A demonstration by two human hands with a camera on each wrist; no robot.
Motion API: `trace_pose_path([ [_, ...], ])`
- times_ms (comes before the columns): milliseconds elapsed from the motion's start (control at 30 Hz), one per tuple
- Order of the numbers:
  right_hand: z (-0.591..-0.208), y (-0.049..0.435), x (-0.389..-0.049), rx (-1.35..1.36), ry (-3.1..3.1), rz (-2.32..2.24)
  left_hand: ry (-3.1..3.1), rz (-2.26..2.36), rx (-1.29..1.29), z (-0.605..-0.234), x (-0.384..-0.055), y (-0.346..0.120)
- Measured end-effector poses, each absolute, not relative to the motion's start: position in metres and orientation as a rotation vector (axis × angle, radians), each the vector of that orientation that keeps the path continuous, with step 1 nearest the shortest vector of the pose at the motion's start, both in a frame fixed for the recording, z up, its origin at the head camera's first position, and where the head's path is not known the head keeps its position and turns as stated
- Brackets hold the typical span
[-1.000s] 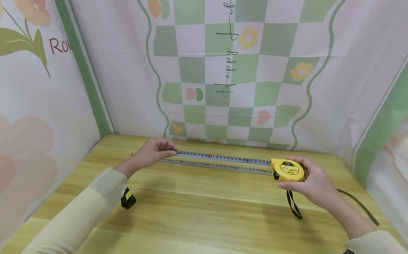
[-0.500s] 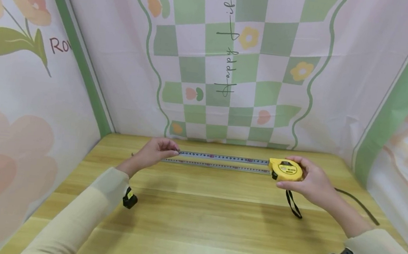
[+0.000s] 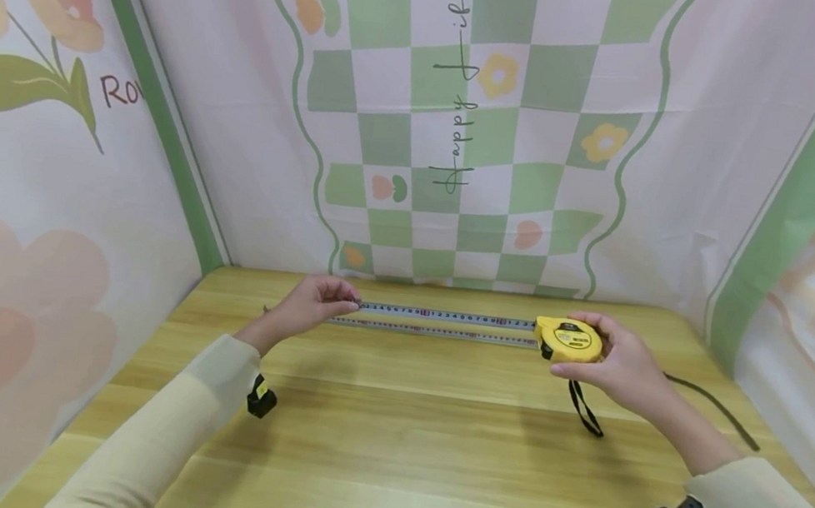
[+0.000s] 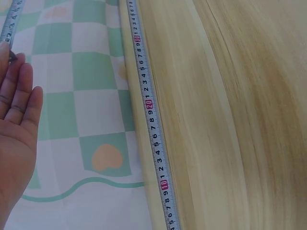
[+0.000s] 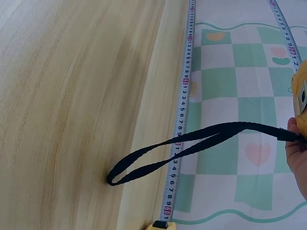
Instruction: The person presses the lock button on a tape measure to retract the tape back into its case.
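A yellow tape measure (image 3: 568,340) is gripped in my right hand (image 3: 617,366), thumb below the case and fingers above it. From its mouth the metal blade (image 3: 446,316) runs left, stretched nearly level above the back of the table. The thumb and fingers of my left hand (image 3: 307,305) pinch the end of that blade. In the left wrist view, a bit of the dark end hook (image 4: 13,57) shows at the fingertips. A black wrist strap (image 5: 192,143) hangs in a loop from the held case.
A second tape blade (image 3: 436,333) lies along the back edge of the wooden table (image 3: 386,444). At its right end, part of another yellow case (image 5: 161,225) shows. A dark curved strip (image 3: 718,409) lies at the right. Patterned cloth (image 3: 396,85) hangs behind.
My left hand has shifted slightly right and my right hand slightly left with the tape measure. The stretch of blade between them is a little shorter.
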State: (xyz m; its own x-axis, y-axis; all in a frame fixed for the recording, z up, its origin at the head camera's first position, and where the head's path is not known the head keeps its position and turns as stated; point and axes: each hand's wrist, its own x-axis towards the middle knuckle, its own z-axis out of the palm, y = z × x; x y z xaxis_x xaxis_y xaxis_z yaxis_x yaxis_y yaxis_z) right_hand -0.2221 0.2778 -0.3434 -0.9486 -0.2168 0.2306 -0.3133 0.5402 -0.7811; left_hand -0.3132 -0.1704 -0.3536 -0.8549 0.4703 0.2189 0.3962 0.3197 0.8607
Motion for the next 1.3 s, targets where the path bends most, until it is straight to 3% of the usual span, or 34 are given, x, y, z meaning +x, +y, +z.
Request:
trace_pose_path([
  [1300,-0.3465,0.2689,-0.2228,0.475,-2.658,1.445,2.492,1.572,0.804,-0.3517,-0.3093,-0.1617],
])
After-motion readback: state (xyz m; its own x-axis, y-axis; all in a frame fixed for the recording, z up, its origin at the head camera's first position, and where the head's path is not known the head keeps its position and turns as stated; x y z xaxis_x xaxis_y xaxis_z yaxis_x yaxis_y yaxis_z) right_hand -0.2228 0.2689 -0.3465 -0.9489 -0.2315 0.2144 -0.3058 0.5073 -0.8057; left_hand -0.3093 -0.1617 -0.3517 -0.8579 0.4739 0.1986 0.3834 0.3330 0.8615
